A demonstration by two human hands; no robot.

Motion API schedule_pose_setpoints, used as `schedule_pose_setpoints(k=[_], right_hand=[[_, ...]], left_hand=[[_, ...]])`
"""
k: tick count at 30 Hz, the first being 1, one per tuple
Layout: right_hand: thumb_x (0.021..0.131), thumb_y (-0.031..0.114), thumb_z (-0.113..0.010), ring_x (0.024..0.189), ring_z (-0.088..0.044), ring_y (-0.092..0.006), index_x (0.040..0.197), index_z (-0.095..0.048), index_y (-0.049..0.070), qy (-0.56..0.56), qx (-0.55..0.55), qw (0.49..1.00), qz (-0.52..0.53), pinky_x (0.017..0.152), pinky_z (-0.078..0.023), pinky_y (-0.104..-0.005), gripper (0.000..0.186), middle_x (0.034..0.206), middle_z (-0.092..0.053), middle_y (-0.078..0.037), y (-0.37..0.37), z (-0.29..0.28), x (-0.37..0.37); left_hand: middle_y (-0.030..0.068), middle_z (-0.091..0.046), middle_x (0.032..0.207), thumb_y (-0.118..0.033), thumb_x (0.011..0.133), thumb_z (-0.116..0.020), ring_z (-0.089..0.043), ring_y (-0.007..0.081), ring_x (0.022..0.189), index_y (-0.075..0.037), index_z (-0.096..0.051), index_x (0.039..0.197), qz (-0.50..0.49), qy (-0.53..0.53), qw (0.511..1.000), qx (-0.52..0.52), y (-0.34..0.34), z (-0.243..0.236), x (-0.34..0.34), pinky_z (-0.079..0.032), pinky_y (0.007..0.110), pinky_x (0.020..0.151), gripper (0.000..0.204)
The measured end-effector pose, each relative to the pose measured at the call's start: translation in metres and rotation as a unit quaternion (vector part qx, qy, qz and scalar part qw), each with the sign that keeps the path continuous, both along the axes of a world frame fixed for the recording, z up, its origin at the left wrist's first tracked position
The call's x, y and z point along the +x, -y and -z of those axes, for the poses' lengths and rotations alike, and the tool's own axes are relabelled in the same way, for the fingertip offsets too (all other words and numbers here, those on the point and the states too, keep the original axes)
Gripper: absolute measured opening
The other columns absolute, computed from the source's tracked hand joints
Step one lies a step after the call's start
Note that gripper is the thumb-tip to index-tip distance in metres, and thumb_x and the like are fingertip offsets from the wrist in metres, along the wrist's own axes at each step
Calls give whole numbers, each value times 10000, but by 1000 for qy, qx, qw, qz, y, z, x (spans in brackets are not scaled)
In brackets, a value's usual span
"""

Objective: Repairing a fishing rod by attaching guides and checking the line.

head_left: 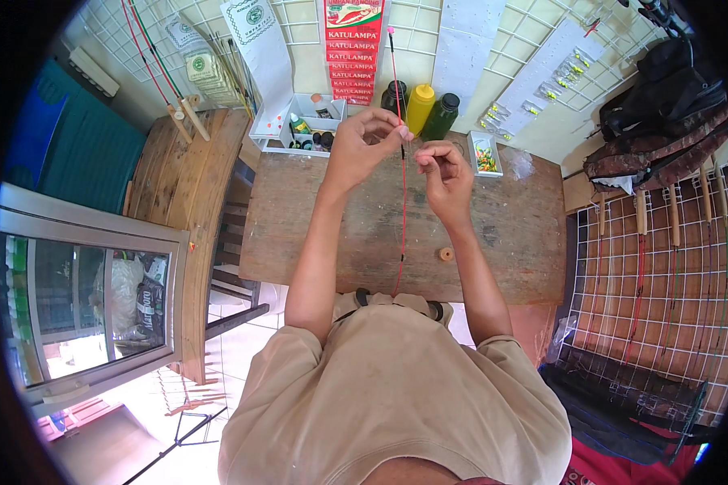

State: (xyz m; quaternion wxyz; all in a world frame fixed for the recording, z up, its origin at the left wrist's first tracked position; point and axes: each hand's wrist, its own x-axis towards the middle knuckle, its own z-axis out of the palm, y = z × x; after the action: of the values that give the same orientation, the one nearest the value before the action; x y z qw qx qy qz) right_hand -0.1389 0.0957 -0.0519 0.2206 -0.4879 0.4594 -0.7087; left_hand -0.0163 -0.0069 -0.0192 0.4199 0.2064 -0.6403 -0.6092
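My left hand (368, 145) pinches a thin red rod (404, 210) high over the wooden table (299, 234). The rod has a pink tip at the top and dark bands along it, and its lower end runs down toward my body. Just right of it, my right hand (442, 178) is raised with fingers curled to the thumb; whatever they hold is too small to make out. A small cork-coloured ring (446, 254) lies on the tabletop below my right hand.
Dark and yellow bottles (420, 111), a white organizer (275, 137) and a tray of colourful bits (485, 159) line the back. A side bench (170, 170) and glass cabinet (105, 299) stand left. Right are a dark bag (655, 137) and a grid rack with rods (655, 283).
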Motion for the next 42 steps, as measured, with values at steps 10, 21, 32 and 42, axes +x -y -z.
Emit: schedule_pose_setpoints(k=[10,21,32,42], right_hand=[[893,-12,-561,770,-537,-75,933,-530,15,15,-44,999,3,657,-445,-212,57,941,-569,-58,5,-1,4],[890,-28,-553,752,-515,-71,921,-506,18,35,-22,998,-49,639,-429,-203,73,941,-544,-58,-3,5,4],[882,-38,-565,785,-508,-75,917,-527,13,45,-27,998,-40,675,-412,-199,73,946,-539,-57,0,12,4],[898,94,-602,936,-558,-123,1020,-549,7,106,2,991,-79,821,-433,-260,158,1016,-562,-74,-9,6,6]], left_hand=[[79,-682,874,-69,817,-692,-624,84,793,-17,-588,946,50,28,998,19,0,-12,4,-466,198,691,174],[58,-651,831,-50,803,-706,-601,75,746,4,-581,945,-15,-21,999,31,-1,-2,1,-471,208,658,197],[54,-666,804,-93,800,-721,-577,59,704,7,-586,1008,-49,-10,998,27,-5,2,1,-452,207,641,268],[59,-695,846,-104,824,-694,-584,53,711,0,-596,1146,-32,2,999,10,-8,-5,5,-456,193,653,352]])
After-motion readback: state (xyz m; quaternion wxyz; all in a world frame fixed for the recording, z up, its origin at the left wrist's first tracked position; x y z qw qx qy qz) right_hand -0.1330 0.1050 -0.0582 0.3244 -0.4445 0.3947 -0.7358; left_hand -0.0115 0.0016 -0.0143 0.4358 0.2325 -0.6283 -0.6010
